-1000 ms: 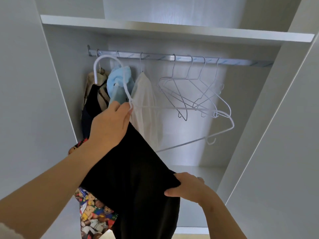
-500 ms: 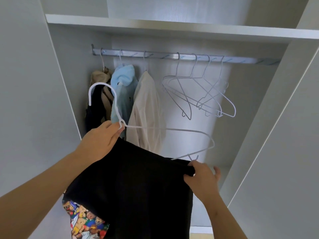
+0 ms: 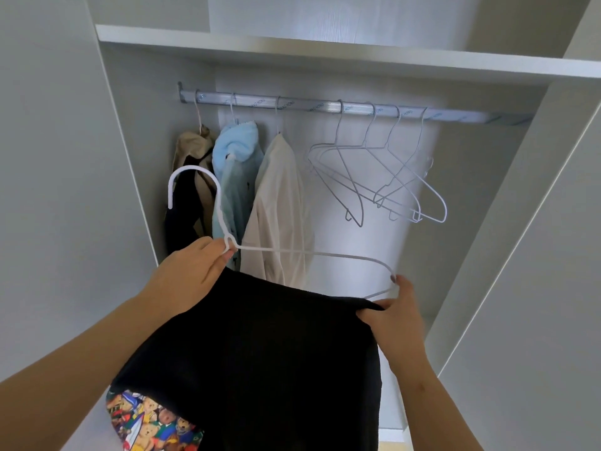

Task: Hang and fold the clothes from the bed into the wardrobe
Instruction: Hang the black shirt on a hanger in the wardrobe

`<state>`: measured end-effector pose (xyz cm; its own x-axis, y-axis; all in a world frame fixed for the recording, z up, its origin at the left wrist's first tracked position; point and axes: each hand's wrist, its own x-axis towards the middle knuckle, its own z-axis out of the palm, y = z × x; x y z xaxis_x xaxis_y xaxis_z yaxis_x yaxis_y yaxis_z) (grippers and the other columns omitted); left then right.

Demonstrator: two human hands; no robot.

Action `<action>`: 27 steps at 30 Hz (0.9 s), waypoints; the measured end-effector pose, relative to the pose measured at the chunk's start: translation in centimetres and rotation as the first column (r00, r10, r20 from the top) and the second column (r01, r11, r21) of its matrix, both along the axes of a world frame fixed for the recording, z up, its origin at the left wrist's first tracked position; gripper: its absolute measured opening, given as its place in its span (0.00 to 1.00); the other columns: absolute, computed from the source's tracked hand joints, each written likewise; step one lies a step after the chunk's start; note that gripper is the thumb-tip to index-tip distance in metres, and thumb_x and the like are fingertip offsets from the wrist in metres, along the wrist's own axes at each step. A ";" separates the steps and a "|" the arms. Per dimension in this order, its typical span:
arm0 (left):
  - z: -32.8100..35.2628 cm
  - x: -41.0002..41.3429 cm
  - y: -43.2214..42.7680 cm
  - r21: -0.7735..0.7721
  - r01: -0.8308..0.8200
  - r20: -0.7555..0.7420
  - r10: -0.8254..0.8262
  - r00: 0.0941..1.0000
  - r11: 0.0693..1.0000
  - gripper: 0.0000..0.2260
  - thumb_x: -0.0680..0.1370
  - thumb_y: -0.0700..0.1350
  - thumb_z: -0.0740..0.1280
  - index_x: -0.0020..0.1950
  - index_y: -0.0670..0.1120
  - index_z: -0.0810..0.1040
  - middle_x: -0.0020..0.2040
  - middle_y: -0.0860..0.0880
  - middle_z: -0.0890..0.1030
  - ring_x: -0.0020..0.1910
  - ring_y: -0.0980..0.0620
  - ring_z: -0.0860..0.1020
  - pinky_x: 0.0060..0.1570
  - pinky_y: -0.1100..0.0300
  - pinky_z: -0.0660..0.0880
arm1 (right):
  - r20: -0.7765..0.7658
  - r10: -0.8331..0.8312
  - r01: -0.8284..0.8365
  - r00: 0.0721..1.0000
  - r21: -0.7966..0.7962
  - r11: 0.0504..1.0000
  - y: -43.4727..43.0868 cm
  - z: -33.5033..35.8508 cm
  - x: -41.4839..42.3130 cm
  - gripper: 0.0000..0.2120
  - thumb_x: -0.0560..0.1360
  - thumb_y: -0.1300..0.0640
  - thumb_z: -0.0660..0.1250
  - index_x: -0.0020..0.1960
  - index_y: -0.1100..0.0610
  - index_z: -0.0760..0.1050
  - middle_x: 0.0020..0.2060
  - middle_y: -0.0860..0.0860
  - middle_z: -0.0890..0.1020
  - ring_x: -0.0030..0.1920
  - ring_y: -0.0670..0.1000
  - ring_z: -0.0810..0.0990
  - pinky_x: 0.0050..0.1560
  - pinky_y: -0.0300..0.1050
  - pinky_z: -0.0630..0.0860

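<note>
Nearest, a bear-print fabric (image 3: 153, 421) shows under the black garment (image 3: 260, 353), held before the open wardrobe (image 3: 325, 50). Left hand (image 3: 192, 275) pinches the white hanger (image 3: 220, 203) at its neck. Right hand (image 3: 395, 317) grips the garment's edge by the hanger's end. Beyond, three hung garments (image 3: 279, 196) and empty hangers (image 3: 353, 190) occupy the rail (image 3: 325, 107). Rail lettering is not reliably legible.

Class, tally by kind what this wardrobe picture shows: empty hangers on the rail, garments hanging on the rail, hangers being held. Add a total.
Empty hangers on the rail: 4
Garments hanging on it: 3 (tan garment, light blue garment, cream garment)
White hanger in the left hand: 1
Total: 8
</note>
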<state>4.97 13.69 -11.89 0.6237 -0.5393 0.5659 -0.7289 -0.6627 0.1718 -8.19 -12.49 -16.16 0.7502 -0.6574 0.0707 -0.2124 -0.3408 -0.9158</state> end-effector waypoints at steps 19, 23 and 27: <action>2.8 3.0 2.5 -0.156 -0.043 -0.397 -0.023 0.917 0.987 0.05 0.79 0.42 0.61 0.51 0.51 0.72 0.38 0.48 0.75 0.34 0.53 0.72 0.35 0.64 0.67 | -0.009 0.285 -0.260 0.958 -0.436 0.861 -0.3 2.6 -1.0 0.11 0.66 0.48 0.75 0.36 0.40 0.72 0.27 0.40 0.72 0.41 0.49 0.73 0.56 0.45 0.64; 2.9 3.2 2.0 -0.029 0.005 -0.417 -0.016 0.909 1.000 0.06 0.79 0.41 0.60 0.48 0.52 0.72 0.42 0.51 0.76 0.38 0.56 0.73 0.37 0.67 0.67 | -0.141 0.312 -0.332 0.939 -0.603 0.726 -0.9 2.4 -0.9 0.18 0.66 0.41 0.72 0.28 0.46 0.65 0.24 0.44 0.68 0.32 0.42 0.67 0.48 0.37 0.54; 2.6 2.8 1.0 0.059 0.061 -0.454 -0.027 0.890 0.996 0.10 0.79 0.41 0.60 0.44 0.57 0.69 0.41 0.45 0.77 0.36 0.48 0.74 0.37 0.60 0.71 | -0.115 0.327 -0.329 0.938 -0.590 0.738 -1.1 1.8 -1.1 0.26 0.66 0.36 0.66 0.23 0.49 0.56 0.21 0.47 0.61 0.26 0.46 0.63 0.49 0.34 0.57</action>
<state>7.82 14.66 -9.32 0.7779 -0.5995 0.1881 -0.6117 -0.6541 0.4449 -9.24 -13.63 -14.41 0.9126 -0.1980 0.3576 0.0115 -0.8620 -0.5067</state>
